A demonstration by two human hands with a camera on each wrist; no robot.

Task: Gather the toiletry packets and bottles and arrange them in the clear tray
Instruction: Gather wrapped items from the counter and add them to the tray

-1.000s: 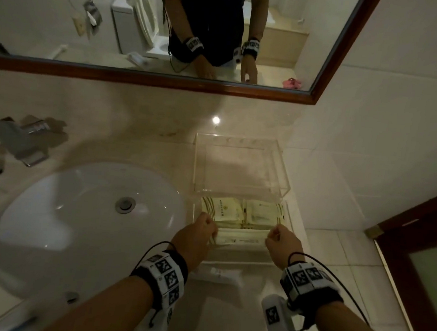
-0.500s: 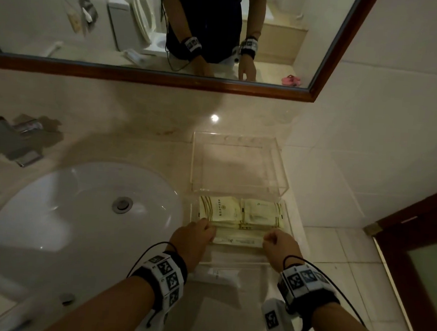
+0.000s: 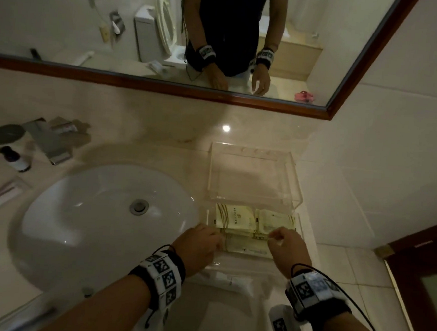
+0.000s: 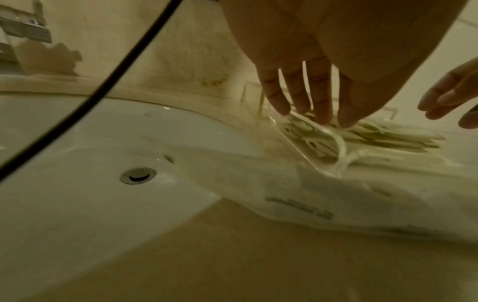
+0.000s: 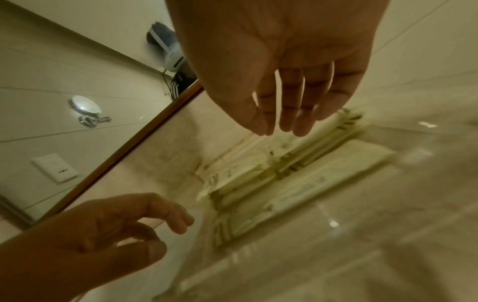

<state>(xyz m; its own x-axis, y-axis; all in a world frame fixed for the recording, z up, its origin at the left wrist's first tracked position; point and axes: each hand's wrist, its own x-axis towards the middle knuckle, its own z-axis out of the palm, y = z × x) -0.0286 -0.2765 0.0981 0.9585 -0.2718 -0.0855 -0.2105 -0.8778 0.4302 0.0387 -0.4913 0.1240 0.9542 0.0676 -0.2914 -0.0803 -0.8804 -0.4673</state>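
- The packets (image 3: 254,224) lie flat in the clear tray (image 3: 299,231), which sits on the counter (image 3: 201,316) right of the sink (image 3: 100,216). Two cream ones lie side by side at the back; a longer one (image 3: 245,247) lies in front, its long axis running left to right.
- The left hand (image 3: 200,244) hovers at the tray's left edge, fingers straight and loose, tips just above the packets; whether they touch is hard to tell through the blur.
- The right hand (image 3: 288,247) hangs over the tray's right side, fingers relaxed and holding nothing.
- Half a second ago both hands sat curled at the ends of the front packet; now they are opened and raised.
- A second clear box (image 3: 252,178) stands behind the tray, against the wall.
- A white tube (image 3: 226,282) lies on the counter in front of the tray, outside it.
- A small dark-capped bottle (image 3: 15,159) and a tap (image 3: 48,140) stand far left, well apart from the tray, past the sink.
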